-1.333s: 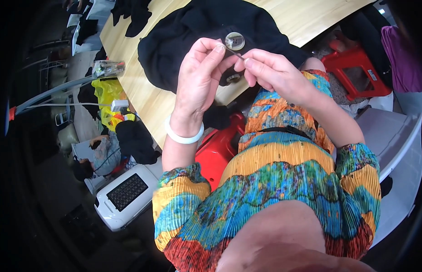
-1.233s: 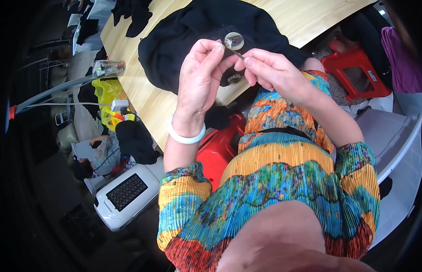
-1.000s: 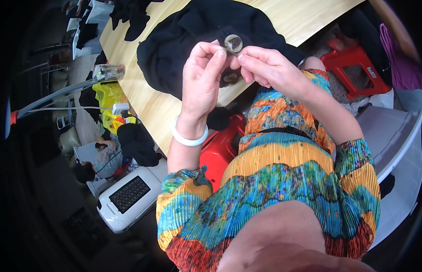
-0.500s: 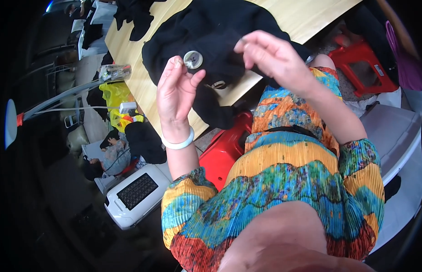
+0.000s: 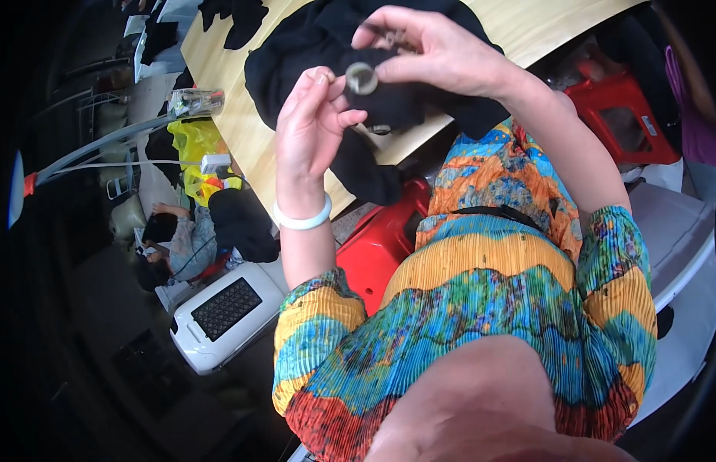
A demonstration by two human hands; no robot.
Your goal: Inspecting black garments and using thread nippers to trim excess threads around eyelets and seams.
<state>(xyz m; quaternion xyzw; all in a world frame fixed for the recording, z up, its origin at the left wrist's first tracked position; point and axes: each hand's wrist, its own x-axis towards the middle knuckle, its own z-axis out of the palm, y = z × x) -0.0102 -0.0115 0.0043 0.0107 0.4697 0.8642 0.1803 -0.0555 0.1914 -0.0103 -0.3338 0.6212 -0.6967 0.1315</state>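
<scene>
A round, pale-rimmed button (image 5: 362, 78) with a dark centre, blurred, is between my two hands, above the black cloth (image 5: 296, 65). My left hand (image 5: 312, 115), wearing a pale bangle (image 5: 304, 219), pinches thumb and forefinger together just left of the button. Whatever lies in that pinch is too small to make out. From the right reaches my right hand (image 5: 442, 55), its thumb tip at the button's edge and its forefinger raised apart from the thumb. Motion smears its other fingers. Another ring-shaped piece (image 5: 379, 129), likely a button, rests on the cloth below.
The cloth covers part of a light wooden table (image 5: 219, 85), with more black fabric (image 5: 238, 19) at its far left. A clear container (image 5: 195, 102) and a yellow bag (image 5: 192, 154) are left of it. Red stools (image 5: 373, 258) stand below and at right. Another person (image 5: 190, 242) sits at left.
My right hand has swung left and up, bringing its thumb to the button. The button and my left hand have shifted up and right. My right thumb and forefinger are now spread.
</scene>
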